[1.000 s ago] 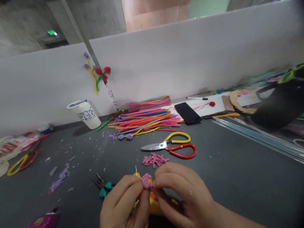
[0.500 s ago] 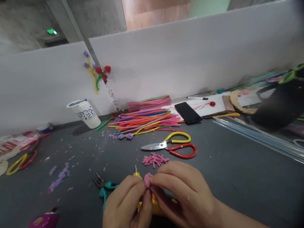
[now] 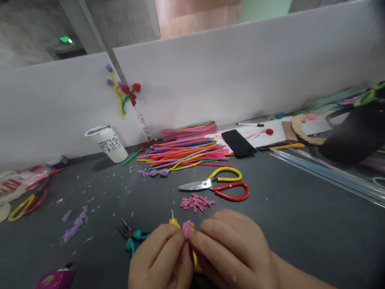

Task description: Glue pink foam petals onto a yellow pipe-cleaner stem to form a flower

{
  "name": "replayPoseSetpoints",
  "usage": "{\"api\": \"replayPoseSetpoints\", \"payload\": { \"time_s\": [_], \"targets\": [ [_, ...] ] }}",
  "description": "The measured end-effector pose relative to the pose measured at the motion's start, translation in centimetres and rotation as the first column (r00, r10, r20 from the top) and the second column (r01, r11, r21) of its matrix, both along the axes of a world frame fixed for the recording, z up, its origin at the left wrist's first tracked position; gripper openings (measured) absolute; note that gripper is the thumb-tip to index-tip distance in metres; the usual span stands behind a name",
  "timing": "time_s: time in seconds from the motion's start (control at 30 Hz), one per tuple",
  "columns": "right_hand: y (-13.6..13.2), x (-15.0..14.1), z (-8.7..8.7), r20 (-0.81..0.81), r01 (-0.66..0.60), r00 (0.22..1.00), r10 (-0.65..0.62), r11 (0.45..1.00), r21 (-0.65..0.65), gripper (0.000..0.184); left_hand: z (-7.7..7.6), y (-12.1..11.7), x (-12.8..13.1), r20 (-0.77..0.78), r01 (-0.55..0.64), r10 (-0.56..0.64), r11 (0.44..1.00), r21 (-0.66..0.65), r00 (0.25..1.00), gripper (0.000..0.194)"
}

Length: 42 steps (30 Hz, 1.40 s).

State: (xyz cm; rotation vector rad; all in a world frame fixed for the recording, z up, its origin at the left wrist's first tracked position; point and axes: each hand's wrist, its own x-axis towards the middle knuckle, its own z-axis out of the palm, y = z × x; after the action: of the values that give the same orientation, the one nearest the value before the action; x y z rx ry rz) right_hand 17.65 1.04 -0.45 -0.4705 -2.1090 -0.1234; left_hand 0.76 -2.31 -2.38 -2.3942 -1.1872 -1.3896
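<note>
Pink flower (image 3: 188, 229) in the head view, held up over the bench (image 3: 288, 224); the left hand (image 3: 159, 257) pinches its lower left; the fingers of the right hand (image 3: 234, 247), curled lower than a moment ago, pinch its lower right, so the work seems shifted there; pink scraps (image 3: 197, 203) lie beyond.

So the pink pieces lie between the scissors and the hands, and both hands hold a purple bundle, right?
Not quite: the head view shows that the bundle in the left hand and right hand is pink, not purple. The pink pieces lie between the scissors and the hands.
</note>
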Motion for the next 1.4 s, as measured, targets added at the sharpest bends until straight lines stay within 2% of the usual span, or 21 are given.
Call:
{"api": "replayPoseSetpoints", "payload": {
  "time_s": [0.03, 0.07, 0.17, 0.27, 0.37, 0.43, 0.5, 0.53, 0.57, 0.6, 0.67, 0.77, 0.83, 0.9, 1.1, 1.3, 1.4],
  "targets": [
    [0.0, 0.0, 0.0, 0.003, 0.002, 1.0, -0.002, 1.0, 0.0, 0.015, -0.4, 0.0, 0.1, 0.06, -0.036, 0.03, 0.994, 0.101, 0.998, 0.014],
    [0.0, 0.1, 0.1, 0.005, 0.004, 1.0, -0.004, 1.0, -0.003, 0.015, -0.8, 0.0, 0.1, 0.081, -0.07, 0.06, 0.99, 0.126, 0.995, 0.013],
    [-0.2, 0.2, 0.1, -0.003, 0.007, 1.0, -0.007, 1.0, -0.009, 0.015, -1.2, -0.1, -0.4, 0.048, -0.088, 0.083, 0.99, 0.113, 0.995, 0.012],
    [-0.3, 0.1, 0.0, -0.028, 0.017, 0.999, -0.018, 0.999, -0.048, 0.013, -0.8, -0.3, -1.1, -0.08, -0.037, 0.046, 0.994, 0.106, 0.996, 0.014],
    [-0.4, 0.0, -0.1, -0.072, 0.03, 0.997, -0.037, 0.995, -0.092, 0.012, -0.3, -0.5, -1.4, -0.154, -0.064, 0.073, 0.996, 0.063, 0.985, 0.016],
    [-0.5, -0.1, -0.2, -0.089, 0.037, 0.995, -0.047, 0.993, -0.108, 0.015, -0.2, -0.5, -1.2, -0.107, -0.092, 0.102, 0.991, 0.095, 0.989, 0.015],
    [-0.7, 0.0, -0.2, -0.102, 0.023, 0.994, -0.036, 0.991, -0.13, 0.017, 0.0, -0.3, -0.8, -0.019, -0.08, 0.083, 0.991, 0.106, 0.996, 0.013],
    [-0.7, 0.0, -0.1, -0.118, 0.01, 0.993, -0.029, 0.987, -0.16, 0.019, 0.2, -0.2, -0.6, 0.028, -0.05, 0.048, 0.996, 0.08, 0.998, 0.012],
    [-0.7, 0.0, 0.1, -0.147, -0.014, 0.989, -0.015, 0.98, -0.2, 0.02, 0.4, 0.0, -0.4, 0.009, 0.005, -0.005, 0.997, -0.072, 1.0, 0.015],
    [-0.7, 0.1, 0.3, -0.191, -0.043, 0.981, -0.006, 0.966, -0.255, 0.021, 0.7, 0.1, -0.3, 0.05, 0.029, -0.023, 0.992, -0.122, 0.998, 0.017],
    [-0.4, 0.0, 0.7, -0.288, -0.116, 0.958, -0.006, 0.908, -0.404, 0.025, 1.2, 0.2, -0.3, 0.072, 0.072, -0.06, 0.981, -0.178, 0.996, 0.019],
    [0.3, -0.2, 1.4, -0.306, -0.238, 0.951, 0.039, 0.723, -0.648, 0.023, 1.7, 0.3, -0.4, 0.075, 0.113, -0.101, 0.976, -0.186, 0.992, 0.021],
    [0.6, -0.4, 1.6, -0.281, -0.275, 0.956, 0.09, 0.616, -0.738, 0.018, 1.7, 0.3, -0.4, 0.078, 0.126, -0.114, 0.975, -0.182, 0.99, 0.022],
    [0.7, -0.4, 1.6, -0.294, -0.304, 0.949, 0.114, 0.58, -0.756, 0.015, 1.6, 0.4, -0.5, 0.077, 0.115, -0.103, 0.976, -0.185, 0.992, 0.022],
    [0.9, -0.3, 1.3, -0.345, -0.335, 0.934, 0.099, 0.581, -0.742, 0.012, 1.4, 0.4, -0.6, 0.087, 0.096, -0.081, 0.98, -0.176, 0.993, 0.021],
    [0.8, -0.2, 1.4, -0.313, -0.293, 0.946, 0.084, 0.636, -0.714, 0.01, 1.1, -0.1, -0.1, 0.354, 0.11, -0.063, 0.987, -0.115, 0.933, 0.035],
    [0.6, -0.3, 1.4, -0.292, -0.282, 0.952, 0.094, 0.643, -0.712, 0.009, 1.0, -0.3, 0.2, 0.364, 0.093, -0.042, 0.988, -0.124, 0.93, 0.04]
  ]
}}
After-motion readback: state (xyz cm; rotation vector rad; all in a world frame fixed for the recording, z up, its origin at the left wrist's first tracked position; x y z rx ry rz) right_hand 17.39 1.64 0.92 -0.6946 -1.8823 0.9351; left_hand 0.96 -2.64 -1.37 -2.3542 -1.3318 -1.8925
